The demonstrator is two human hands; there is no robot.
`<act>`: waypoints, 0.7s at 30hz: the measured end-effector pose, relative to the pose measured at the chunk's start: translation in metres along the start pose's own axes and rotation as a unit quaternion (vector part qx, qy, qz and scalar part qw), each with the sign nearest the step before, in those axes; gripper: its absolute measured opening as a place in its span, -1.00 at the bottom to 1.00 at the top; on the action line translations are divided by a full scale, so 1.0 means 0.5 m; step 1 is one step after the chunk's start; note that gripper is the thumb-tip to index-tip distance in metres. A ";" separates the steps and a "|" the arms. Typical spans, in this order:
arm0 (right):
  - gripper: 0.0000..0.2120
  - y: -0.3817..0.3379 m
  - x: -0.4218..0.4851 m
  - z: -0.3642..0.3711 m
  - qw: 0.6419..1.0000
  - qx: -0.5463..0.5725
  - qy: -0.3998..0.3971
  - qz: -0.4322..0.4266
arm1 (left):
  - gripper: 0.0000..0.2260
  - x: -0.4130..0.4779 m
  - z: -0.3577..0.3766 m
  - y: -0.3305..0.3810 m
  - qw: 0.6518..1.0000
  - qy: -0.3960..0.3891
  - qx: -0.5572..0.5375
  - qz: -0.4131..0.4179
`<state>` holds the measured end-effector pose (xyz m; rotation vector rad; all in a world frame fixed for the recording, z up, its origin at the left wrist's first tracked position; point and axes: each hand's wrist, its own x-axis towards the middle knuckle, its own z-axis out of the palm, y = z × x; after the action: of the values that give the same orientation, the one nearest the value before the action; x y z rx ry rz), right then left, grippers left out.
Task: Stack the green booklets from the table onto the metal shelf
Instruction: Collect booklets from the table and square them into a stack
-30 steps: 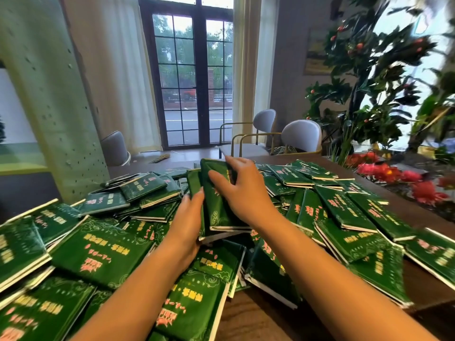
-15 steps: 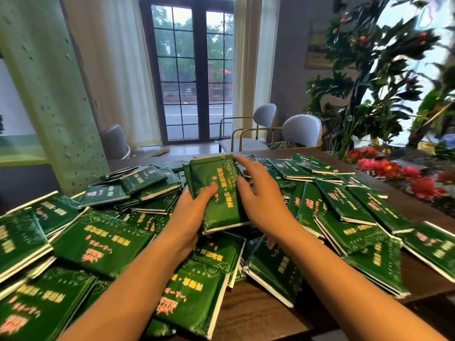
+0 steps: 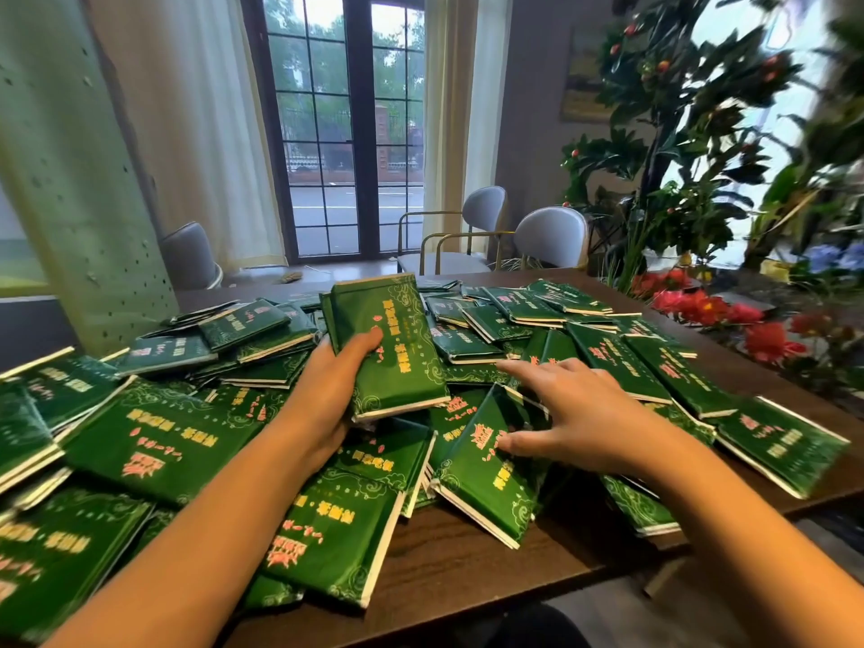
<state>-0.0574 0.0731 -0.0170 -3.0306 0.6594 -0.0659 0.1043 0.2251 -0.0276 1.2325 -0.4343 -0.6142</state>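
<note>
The left grip (image 3: 334, 390) curls around a small stack of green booklets (image 3: 388, 339), thumb on the top cover, holding it tilted above the table (image 3: 449, 549). Just right of that stack, the right grip (image 3: 577, 413) lies spread, fingers straight, touching loose booklets (image 3: 481, 488) in the heap surrounding the stack.

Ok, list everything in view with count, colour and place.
held booklets: a few, green, raised above the pile
loose booklets: dozens, green, scattered over the table
table: one, dark brown, under the pile
chairs: three, grey, beyond the table
flowers: several, red, right of the table
leafy plant: one, green, far right
left hand: one, grips the held booklets
right hand: one, fingers spread, on the loose booklets
</note>
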 end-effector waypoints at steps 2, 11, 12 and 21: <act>-0.13 0.000 -0.005 0.005 1.000 -0.001 -0.021 -0.001 | -0.66 0.000 0.001 0.000 1.000 0.001 0.001 -0.001; -0.05 -0.003 0.007 0.024 0.992 0.121 -0.003 -0.046 | -0.66 -0.003 0.001 0.001 1.000 -0.003 0.000 -0.003; -0.03 -0.004 0.007 0.023 0.988 0.143 0.011 -0.052 | -0.67 -0.003 0.000 0.001 1.000 -0.005 -0.001 -0.004; -0.23 0.006 0.029 0.006 0.922 0.329 0.175 -0.106 | -0.77 0.004 -0.004 0.001 0.999 -0.014 -0.007 0.032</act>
<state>-0.0453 0.0643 -0.0196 -2.4237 0.2363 -0.6961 0.1069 0.2252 -0.0279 1.1942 -0.4904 -0.5804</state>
